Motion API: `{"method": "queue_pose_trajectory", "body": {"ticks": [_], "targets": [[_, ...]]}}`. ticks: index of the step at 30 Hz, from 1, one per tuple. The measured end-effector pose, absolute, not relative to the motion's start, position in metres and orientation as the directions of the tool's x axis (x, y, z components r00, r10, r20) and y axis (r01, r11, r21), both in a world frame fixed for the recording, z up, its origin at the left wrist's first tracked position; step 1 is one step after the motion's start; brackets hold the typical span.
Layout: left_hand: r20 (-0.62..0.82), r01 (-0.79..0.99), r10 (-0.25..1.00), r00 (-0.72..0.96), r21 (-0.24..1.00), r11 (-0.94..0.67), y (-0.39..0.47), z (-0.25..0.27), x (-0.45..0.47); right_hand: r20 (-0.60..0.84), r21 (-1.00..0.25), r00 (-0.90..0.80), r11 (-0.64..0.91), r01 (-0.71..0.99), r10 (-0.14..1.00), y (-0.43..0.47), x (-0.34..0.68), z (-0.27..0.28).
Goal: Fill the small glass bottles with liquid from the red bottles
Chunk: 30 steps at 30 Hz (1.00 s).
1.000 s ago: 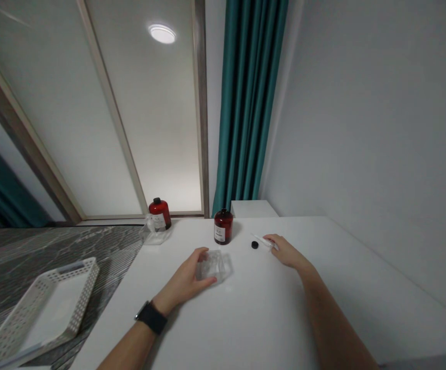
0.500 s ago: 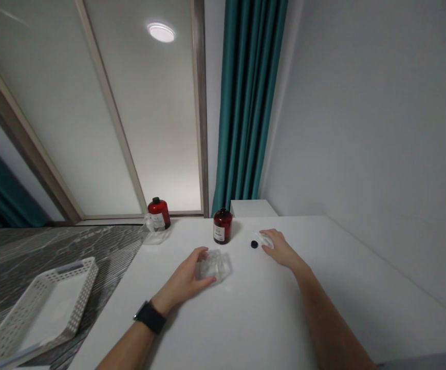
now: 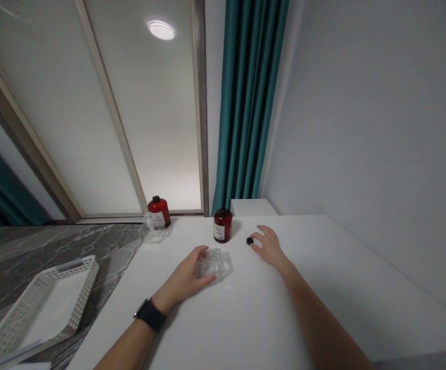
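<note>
On the white table, my left hand curves its thumb and fingers around a clear glass-like container. My right hand pinches a small black bottle cap between thumb and index finger, right at the tabletop; its other fingers are curled. Between and beyond my hands stands a dark red-brown bottle with a white label, upright. A second reddish bottle with a black cap stands at the table's far left corner, partly behind a clear container.
A white perforated basket sits low at the left, over the grey patterned floor. Behind the table are a white box-like surface, a green curtain and frosted sliding panels. A grey-white wall rises along the right.
My right hand has shifted left and taken hold of the black cap; the small clear thing it was at is no longer visible. My left hand keeps its place around the clear container.
</note>
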<state>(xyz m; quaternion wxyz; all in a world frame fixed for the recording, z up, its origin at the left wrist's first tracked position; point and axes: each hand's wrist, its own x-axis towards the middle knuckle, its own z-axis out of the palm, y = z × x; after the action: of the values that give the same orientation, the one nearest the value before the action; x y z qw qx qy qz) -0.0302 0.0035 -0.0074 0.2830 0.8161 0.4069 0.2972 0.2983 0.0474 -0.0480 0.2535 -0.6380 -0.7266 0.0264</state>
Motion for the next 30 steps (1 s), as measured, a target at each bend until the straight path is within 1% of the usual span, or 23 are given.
{"method": "queue_pose_trajectory", "body": {"ticks": [5, 9, 12, 23, 30], "targets": [[0.255, 0.495, 0.829, 0.498, 0.701, -0.514, 0.004, -0.009, -0.031, 0.268, -0.384, -0.045, 0.150, 0.911, 0.962, 0.041, 0.311, -0.043], [0.262, 0.485, 0.824, 0.503, 0.703, -0.520, 0.005, -0.011, -0.033, 0.176, -0.411, -0.080, 0.146, 0.900, 0.981, 0.030, 0.334, -0.037], [0.270, 0.479, 0.820, 0.505, 0.702, -0.526, 0.006, -0.012, -0.034, 0.141, -0.421, -0.105, 0.155, 0.894, 0.984, 0.025, 0.342, -0.034], [0.276, 0.475, 0.821, 0.500, 0.705, -0.526, 0.005, -0.010, -0.033, 0.146, -0.434, -0.168, 0.216, 0.874, 0.975, 0.025, 0.323, -0.029], [0.271, 0.481, 0.830, 0.487, 0.711, -0.514, 0.004, -0.009, -0.032, 0.145, -0.448, -0.161, 0.209, 0.869, 0.976, 0.024, 0.322, -0.024]]}}
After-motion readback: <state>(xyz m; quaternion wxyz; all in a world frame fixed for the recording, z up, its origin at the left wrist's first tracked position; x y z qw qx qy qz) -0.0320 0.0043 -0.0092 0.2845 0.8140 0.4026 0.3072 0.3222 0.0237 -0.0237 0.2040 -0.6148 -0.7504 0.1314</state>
